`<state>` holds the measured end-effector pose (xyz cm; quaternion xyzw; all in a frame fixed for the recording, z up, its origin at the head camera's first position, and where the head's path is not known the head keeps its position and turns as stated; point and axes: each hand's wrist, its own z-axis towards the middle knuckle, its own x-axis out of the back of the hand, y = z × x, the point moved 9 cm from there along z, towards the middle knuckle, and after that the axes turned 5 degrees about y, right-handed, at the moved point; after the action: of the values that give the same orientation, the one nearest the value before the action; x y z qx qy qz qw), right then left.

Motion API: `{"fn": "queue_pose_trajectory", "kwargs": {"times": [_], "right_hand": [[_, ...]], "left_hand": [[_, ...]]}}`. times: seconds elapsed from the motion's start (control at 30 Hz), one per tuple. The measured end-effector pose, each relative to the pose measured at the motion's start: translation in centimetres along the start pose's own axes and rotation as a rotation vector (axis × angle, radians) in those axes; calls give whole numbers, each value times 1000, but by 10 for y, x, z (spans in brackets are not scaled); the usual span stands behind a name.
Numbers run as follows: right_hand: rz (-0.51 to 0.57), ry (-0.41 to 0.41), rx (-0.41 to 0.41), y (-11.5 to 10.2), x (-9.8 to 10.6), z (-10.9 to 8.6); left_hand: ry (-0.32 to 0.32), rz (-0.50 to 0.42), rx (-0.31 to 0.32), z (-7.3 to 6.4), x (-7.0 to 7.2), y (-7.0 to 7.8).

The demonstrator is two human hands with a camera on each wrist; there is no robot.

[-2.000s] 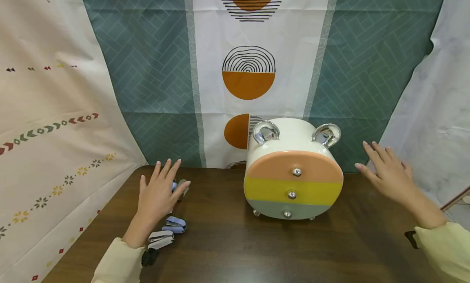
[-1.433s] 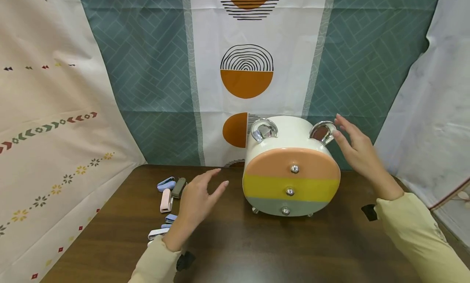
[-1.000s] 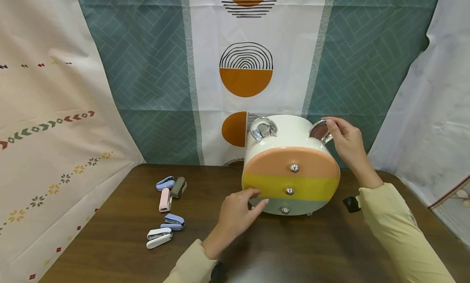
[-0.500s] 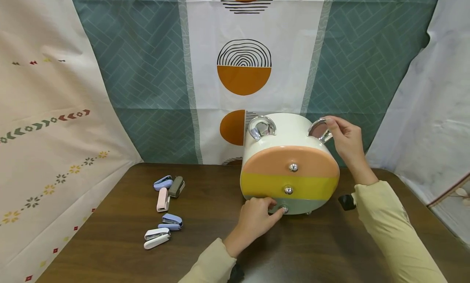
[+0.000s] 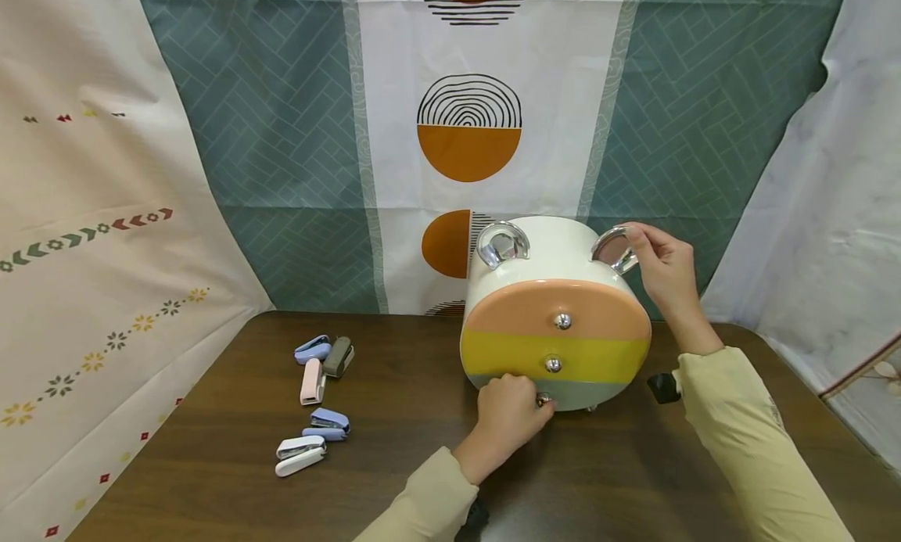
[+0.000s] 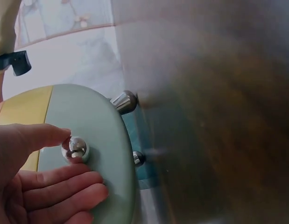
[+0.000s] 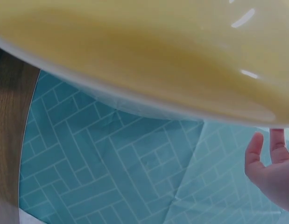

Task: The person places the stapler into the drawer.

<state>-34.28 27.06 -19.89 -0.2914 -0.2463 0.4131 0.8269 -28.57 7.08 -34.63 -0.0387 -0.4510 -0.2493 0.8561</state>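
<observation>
A small cabinet (image 5: pixel 549 245) with a rounded white body stands on the table (image 5: pixel 394 479). Its front has an orange, a yellow and a grey-green drawer, each with a round silver knob, all flush in the front. My left hand (image 5: pixel 503 421) pinches the knob (image 6: pixel 77 145) of the lowest, grey-green drawer (image 6: pixel 88 112) between thumb and forefinger, the other fingers curled below it. My right hand (image 5: pixel 669 280) grips the silver ear-shaped ring (image 5: pixel 604 247) at the cabinet's top right. In the right wrist view this hand (image 7: pixel 275 172) shows only partly, behind the cabinet's side.
Several mini staplers lie at the left: a blue one (image 5: pixel 313 349), a dark grey one (image 5: pixel 339 357), a pink one (image 5: pixel 313 382), another blue one (image 5: pixel 327 425) and a white one (image 5: pixel 300 456). A patterned cloth (image 5: pixel 310 135) hangs behind the table.
My left hand has come right from above the staplers to the lowest knob and closed on it. My right hand has moved in from the right and taken the ear ring.
</observation>
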Motion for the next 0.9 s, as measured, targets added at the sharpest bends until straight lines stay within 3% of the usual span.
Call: {"fn": "queue_pose_trajectory", "kwargs": {"times": [0.17,0.43,0.63,0.9], "right_hand": [[22,1,1,1,0,0],[58,-5,-8,2,0,1],[37,4,-3,1,-2,0],[77,2,31,-28,0,-6]], "left_hand": [[20,97,-6,4,-3,7],[110,128,-39,7,1,16],[68,118,-59,-1,4,20],[28,104,-94,-17,12,30]]}}
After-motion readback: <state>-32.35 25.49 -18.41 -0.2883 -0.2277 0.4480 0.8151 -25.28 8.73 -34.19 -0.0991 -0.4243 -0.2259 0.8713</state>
